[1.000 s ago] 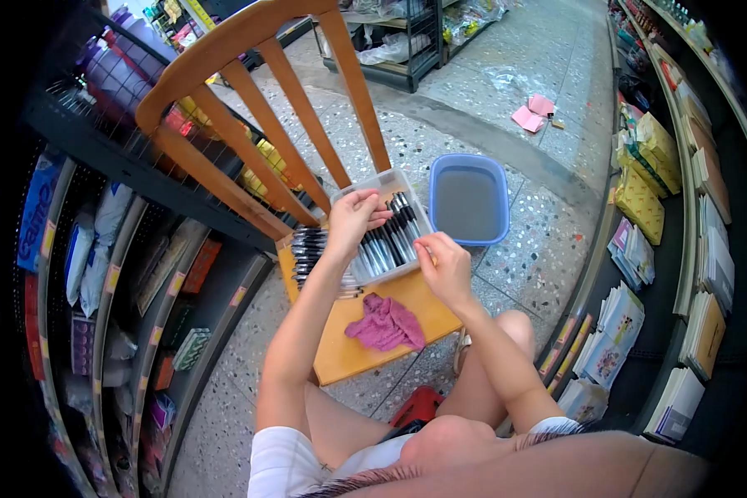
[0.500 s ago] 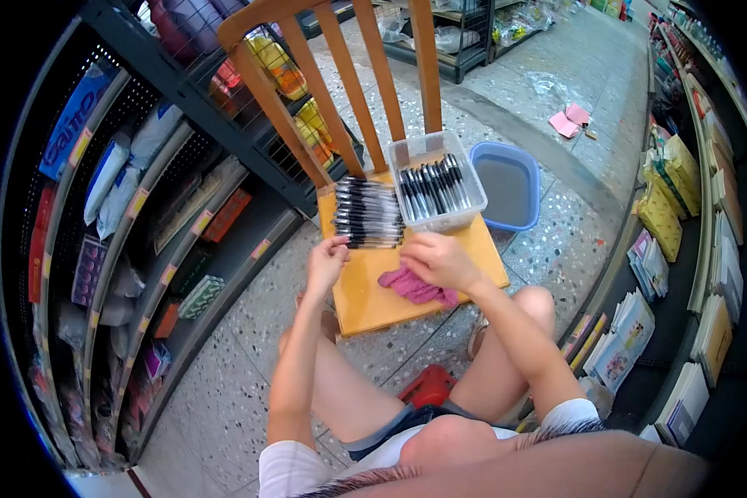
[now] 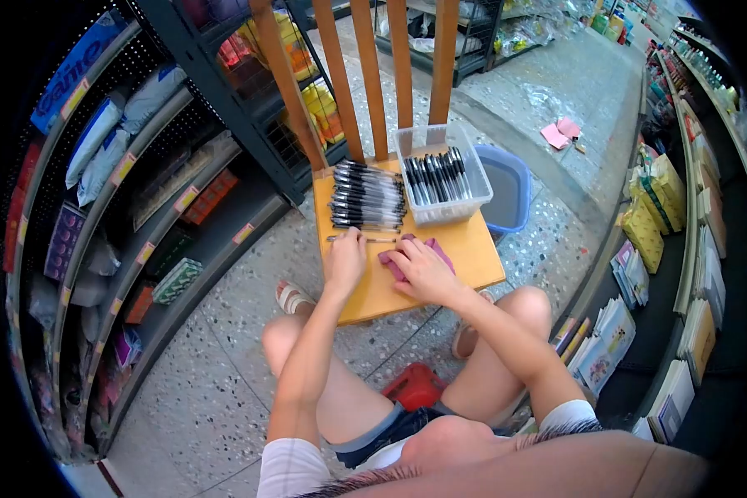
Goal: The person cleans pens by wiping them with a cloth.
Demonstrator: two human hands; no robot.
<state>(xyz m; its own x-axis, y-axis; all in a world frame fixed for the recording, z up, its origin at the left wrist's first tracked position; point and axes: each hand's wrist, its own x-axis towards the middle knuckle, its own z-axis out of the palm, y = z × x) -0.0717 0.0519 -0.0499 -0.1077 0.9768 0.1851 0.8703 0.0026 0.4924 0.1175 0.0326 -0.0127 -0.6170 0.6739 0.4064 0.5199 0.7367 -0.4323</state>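
Observation:
My left hand pinches a single pen that lies crosswise at the near side of the pen row. My right hand is closed over a crumpled pink cloth, close to the pen's other end. Just beyond my hands, several black-capped clear pens lie side by side on the yellow wooden chair seat. To their right stands a clear plastic box with more such pens upright or leaning inside.
Behind the seat rise the chair's back slats. A blue basin stands on the floor at the right. Curved shelves of goods run along my left, and shelves with notebooks along my right. Pink paper lies on the floor.
My left hand has come down and right, now with a pen lying apart from the row. My right hand has settled on the pink cloth. The view has shifted slightly.

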